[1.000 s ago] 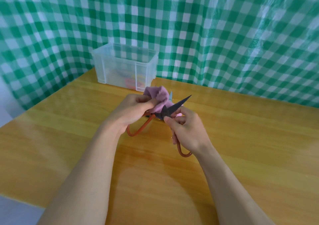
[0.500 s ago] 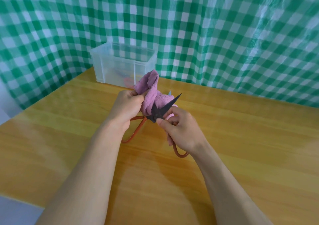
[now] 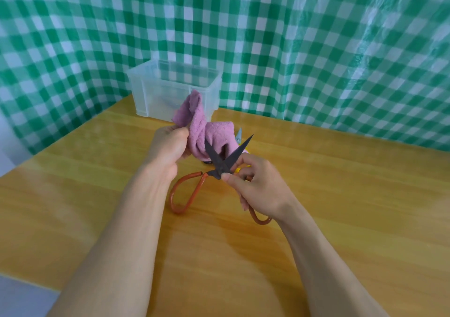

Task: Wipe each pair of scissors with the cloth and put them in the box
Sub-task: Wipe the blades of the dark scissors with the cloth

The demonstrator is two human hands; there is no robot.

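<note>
Centre frame, the scissors (image 3: 220, 163) show dark, matt metal blades with no shine, and orange-red handle loops in a smooth coating with a soft sheen. Just above, the cloth (image 3: 197, 126) is mauve terry, fluffy and napped. The box (image 3: 155, 90) behind is translucent frosted plastic. The table (image 3: 341, 207) is glossy varnished wood. Across the top, the checked backdrop sheet (image 3: 316, 49) looks like shiny, crinkled plastic.

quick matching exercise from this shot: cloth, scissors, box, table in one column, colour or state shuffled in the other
1 cloth
2 scissors
3 box
4 table

a clear plastic, by the checked backdrop
b pink, gripped by the left hand
c dark blades open, held by the right hand
d yellowish wood

Pairs: 1-b, 2-c, 3-a, 4-d
</note>
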